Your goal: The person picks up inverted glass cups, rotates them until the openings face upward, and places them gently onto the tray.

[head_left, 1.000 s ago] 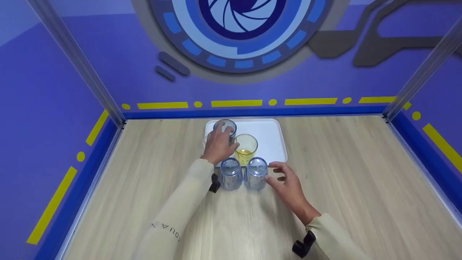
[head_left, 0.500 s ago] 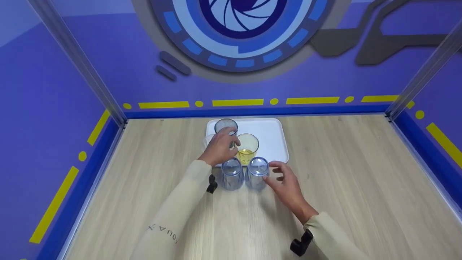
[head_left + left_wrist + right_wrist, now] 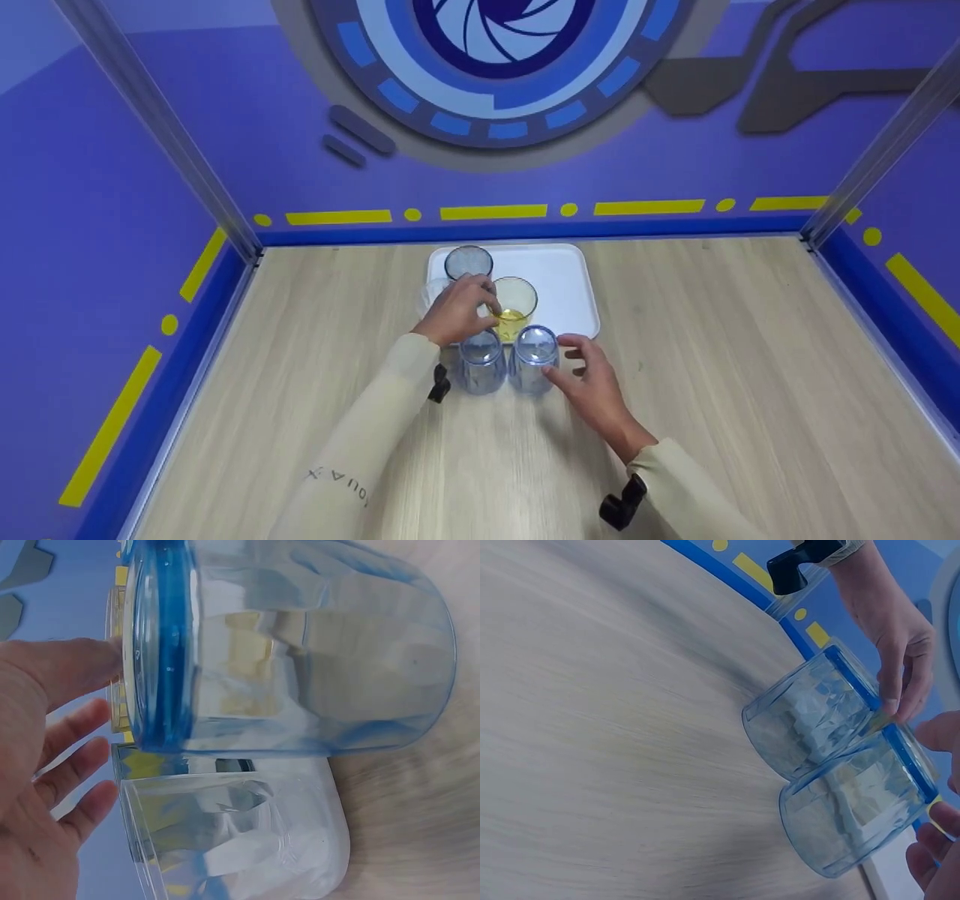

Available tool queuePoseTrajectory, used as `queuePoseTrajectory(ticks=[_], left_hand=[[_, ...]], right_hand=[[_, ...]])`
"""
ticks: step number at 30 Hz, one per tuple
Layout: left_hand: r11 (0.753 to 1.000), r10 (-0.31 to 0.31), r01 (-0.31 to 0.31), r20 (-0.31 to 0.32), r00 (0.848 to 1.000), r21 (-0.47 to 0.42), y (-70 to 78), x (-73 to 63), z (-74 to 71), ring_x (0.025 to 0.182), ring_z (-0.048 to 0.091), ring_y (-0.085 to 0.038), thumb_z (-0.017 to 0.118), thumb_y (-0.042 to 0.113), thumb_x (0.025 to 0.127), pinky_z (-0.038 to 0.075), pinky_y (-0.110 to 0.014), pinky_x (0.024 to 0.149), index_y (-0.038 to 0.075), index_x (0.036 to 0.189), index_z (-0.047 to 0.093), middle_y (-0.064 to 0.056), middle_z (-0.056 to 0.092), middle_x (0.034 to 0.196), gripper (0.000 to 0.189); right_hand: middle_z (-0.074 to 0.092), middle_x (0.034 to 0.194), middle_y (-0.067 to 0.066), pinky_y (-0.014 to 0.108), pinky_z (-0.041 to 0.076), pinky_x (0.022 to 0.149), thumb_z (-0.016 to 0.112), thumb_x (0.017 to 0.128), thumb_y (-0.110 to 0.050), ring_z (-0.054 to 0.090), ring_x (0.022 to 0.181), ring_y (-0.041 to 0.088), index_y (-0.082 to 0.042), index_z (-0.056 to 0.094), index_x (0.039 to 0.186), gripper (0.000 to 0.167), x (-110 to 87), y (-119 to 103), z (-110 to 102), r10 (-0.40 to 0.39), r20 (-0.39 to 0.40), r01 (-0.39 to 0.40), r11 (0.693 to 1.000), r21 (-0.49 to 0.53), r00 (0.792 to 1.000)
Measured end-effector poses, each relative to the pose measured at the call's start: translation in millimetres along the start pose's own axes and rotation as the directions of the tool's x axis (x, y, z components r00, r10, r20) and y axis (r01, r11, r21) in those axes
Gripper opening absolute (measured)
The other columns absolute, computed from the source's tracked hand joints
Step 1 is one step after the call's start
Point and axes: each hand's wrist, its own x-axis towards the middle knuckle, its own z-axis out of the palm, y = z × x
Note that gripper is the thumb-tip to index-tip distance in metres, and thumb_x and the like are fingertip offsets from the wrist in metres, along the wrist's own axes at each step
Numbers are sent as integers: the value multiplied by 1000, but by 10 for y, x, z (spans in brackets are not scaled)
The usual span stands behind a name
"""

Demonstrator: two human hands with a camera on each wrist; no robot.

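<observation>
Two blue-tinted glasses, the left one (image 3: 481, 364) and the right one (image 3: 533, 362), stand upside down on the table, side by side. My left hand (image 3: 457, 309) hovers above the white tray (image 3: 566, 292), fingers loosely bent and apart in the left wrist view, holding nothing. Close to its fingers is an upright glass with a yellow base (image 3: 511, 322). A grey glass (image 3: 469, 261) stands behind the hand, and a clear glass (image 3: 225, 832) is partly hidden by it. My right hand (image 3: 596, 386) is at the right blue glass, fingers spread beside it; whether the thumb touches is unclear.
The wooden table (image 3: 720, 360) reaches the blue walls (image 3: 337, 187) at the back and sides. The tray lies near the back edge, its left part taken up by glasses. The two blue glasses stand close to its front rim.
My left hand has drawn back toward me from the grey glass, whose rim now shows fully. The right hand has hardly moved.
</observation>
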Motion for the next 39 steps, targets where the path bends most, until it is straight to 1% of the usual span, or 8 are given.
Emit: queuePoseTrajectory(ticks=[6,10,16,23,28,31,35,39], left_hand=[[1000,18,-18,0,1000,-7,-11,-4,-7,98,52,-15,76,21,83,47,-33,89,17,89,79,3,62,102,8],[1000,26,-26,-9,1000,6,-17,-20,-27,95,52,-15,77,19,82,47,-33,86,16,90,80,3,63,100,9],[999,37,-37,-11,999,29,-29,-27,-53,94,51,-16,77,19,82,46,-34,85,16,91,80,3,63,100,10],[998,30,-31,9,999,58,-25,-26,-79,96,51,-16,77,20,83,45,-34,88,16,93,80,3,63,102,11],[998,-17,14,37,999,67,-12,-27,-94,101,50,-14,75,22,84,45,-31,94,20,95,79,5,62,108,12],[998,-34,32,43,998,45,-7,-34,-94,104,50,-14,74,22,85,44,-31,96,19,96,79,5,62,110,13],[999,-31,30,29,999,16,-4,-63,-90,108,51,-15,73,22,86,44,-33,100,16,100,78,4,62,112,16],[1000,-20,20,1,1000,23,-4,-109,-75,114,53,-17,70,23,88,44,-35,104,15,108,74,1,61,118,21]], right_hand=[[51,135,8,48,43,102,72,86,-21,50,124,29,-13,49,131,51,10,12,27,8,1,-8,1000,-11,1000],[51,135,8,47,43,103,72,86,-20,50,123,28,-12,49,132,52,15,0,39,13,-2,-13,1000,-23,1000],[48,137,7,47,42,104,71,86,-21,48,126,28,-13,46,133,54,30,-19,60,32,19,-31,999,-15,999],[44,140,9,49,42,103,72,86,-19,47,126,30,-13,43,136,59,57,-30,90,16,17,-16,1000,-19,1000],[43,142,9,49,43,102,73,85,-17,48,125,29,-12,41,139,63,79,6,113,17,14,-16,1000,-18,1000],[41,143,8,48,42,103,73,85,-19,46,125,28,-12,38,142,67,91,31,124,28,24,-27,999,-24,999],[40,144,8,48,42,104,73,85,-22,46,126,26,-11,35,144,71,103,57,134,31,32,-30,999,-35,999],[43,143,8,48,42,104,74,84,-23,46,127,27,-11,35,145,73,115,86,148,29,32,-27,999,-43,999]])
